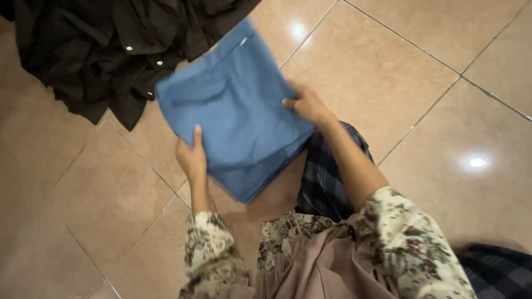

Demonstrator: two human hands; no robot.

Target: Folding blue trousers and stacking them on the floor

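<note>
Both hands grip folded blue cloth by opposite edges: left hand near corner, right hand far side. Cloth held between them over tiled floor. Black clothes pile beyond. Risk: loose pinch, layers unfold.

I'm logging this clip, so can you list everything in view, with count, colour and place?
folded cloth: one, blue, centre, held above the floor by both hands
dark clothes: one pile, black, top left on the floor
checked cloth: one, dark blue plaid, under the right forearm, more at bottom right
floor: tan glossy tiles, all around
sleeves: two, cream floral, bottom
left hand: one, gripping the blue cloth's left edge
right hand: one, gripping its right edge
</note>
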